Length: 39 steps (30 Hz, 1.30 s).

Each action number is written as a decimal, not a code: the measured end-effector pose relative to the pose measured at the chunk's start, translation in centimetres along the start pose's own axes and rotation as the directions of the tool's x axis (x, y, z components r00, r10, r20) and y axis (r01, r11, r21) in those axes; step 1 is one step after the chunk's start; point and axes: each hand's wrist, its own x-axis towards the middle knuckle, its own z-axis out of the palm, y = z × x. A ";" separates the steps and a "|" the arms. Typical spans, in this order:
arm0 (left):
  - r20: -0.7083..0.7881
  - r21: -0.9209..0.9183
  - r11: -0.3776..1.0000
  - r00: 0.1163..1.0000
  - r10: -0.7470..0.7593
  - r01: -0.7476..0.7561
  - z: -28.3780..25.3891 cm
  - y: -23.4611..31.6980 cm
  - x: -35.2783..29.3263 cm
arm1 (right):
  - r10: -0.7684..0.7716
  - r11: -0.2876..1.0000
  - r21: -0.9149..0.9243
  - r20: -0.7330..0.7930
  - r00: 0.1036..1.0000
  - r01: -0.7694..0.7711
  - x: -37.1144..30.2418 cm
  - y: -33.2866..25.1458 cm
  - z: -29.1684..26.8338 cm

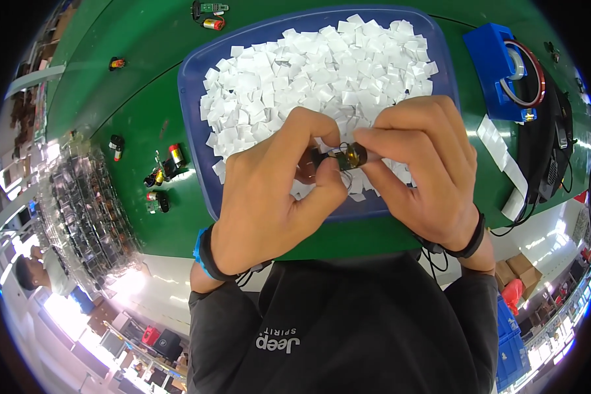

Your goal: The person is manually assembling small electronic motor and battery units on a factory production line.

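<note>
Over the near part of a blue tray (189, 131) heaped with small white paper squares (322, 72), both hands meet on one small electronic assembly (352, 157). It has a dark body, a yellowish part and thin wires. My left hand (269, 187) is closed around its left end, thumb and forefinger pressing on it. My right hand (430, 161) pinches the right end between thumb and fingertips. The fingers cover much of the assembly, so its full shape is hidden.
Small assemblies with orange cells (175, 155) lie on the green table (111, 98) left of the tray; another circuit board (210, 8) is beyond it. A blue tape dispenser (489, 65), a white paper strip (502, 154) and a black bag-like item are at right. Wrapped stacked parts (85, 210) stand left.
</note>
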 end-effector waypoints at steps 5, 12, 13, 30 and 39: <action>0.037 -0.048 0.998 0.998 0.047 -0.045 -0.4 -0.3 0.0 | 0.039 0.988 0.147 0.062 0.997 -0.048 0.5 -0.5 -0.5; 0.375 -0.682 0.649 0.923 -0.084 0.336 -1.8 -0.3 0.3 | -0.092 0.978 0.189 0.033 0.995 0.084 0.4 0.0 -0.7; 0.375 -0.683 0.648 0.923 -0.084 0.336 -1.9 -0.4 0.4 | -0.112 0.977 0.185 0.036 0.993 0.103 0.3 -0.1 -0.7; 0.466 -0.322 0.865 0.860 -0.209 0.385 -2.7 -0.9 1.4 | -0.278 0.955 0.131 0.100 0.955 0.264 0.1 -0.6 -0.6; 0.441 -0.602 0.665 0.879 -0.183 0.441 -2.0 -0.4 1.1 | -0.135 0.960 0.263 0.124 0.983 0.099 0.6 -0.1 -1.3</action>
